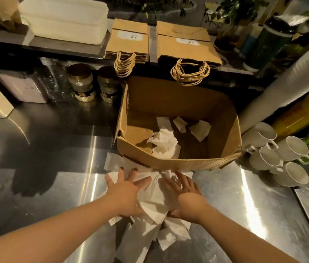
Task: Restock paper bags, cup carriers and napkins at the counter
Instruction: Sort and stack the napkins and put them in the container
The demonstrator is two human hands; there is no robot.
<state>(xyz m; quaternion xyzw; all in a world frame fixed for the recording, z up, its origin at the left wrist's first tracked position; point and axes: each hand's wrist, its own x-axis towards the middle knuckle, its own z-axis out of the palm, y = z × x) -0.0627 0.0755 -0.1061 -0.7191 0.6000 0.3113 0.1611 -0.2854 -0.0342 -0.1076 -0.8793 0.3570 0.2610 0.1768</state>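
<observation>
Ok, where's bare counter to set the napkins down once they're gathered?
Bare steel lies left of the cardboard box, in front of the jars, and right of the right hand, short of the white mugs. Crowded: the shelf with paper bags and the napkin pile under both hands.

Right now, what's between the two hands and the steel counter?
Head view: a loose pile of white napkins lies under the left hand and right hand, fingers spread flat on it, on the steel counter before the cardboard box.

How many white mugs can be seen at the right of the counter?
4, lying clustered right of the cardboard box: one at the back left, one at the back right, one in the middle, one nearest. More may be hidden.
</observation>
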